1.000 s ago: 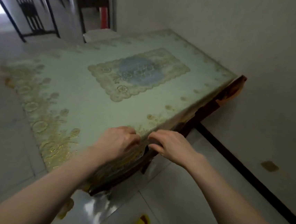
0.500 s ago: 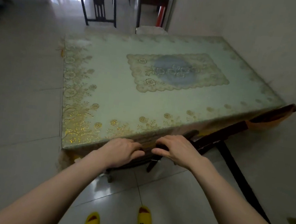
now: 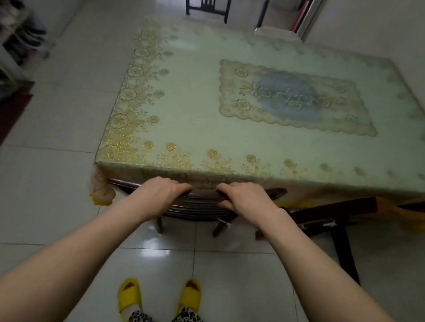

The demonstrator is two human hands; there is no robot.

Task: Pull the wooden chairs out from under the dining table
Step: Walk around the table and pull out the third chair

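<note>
1. The left hand (image 3: 160,194) wraps the top rail of the chair (image 3: 199,206), fingers curled over it for a straight backward pull.
2. The right hand (image 3: 248,199) clamps the same rail, sharing the load (the chair sits mostly tucked under the counter (image 3: 185,111)).
3. The tablecloth (image 3: 102,189) drapes near the rail; a second chair (image 3: 331,213) stands just right.

Dark polished wooden chair (image 3: 200,194), glossy plastic-looking tablecloth (image 3: 185,111) with gold embossing, and shiny glazed floor tiles (image 3: 61,125).
</note>
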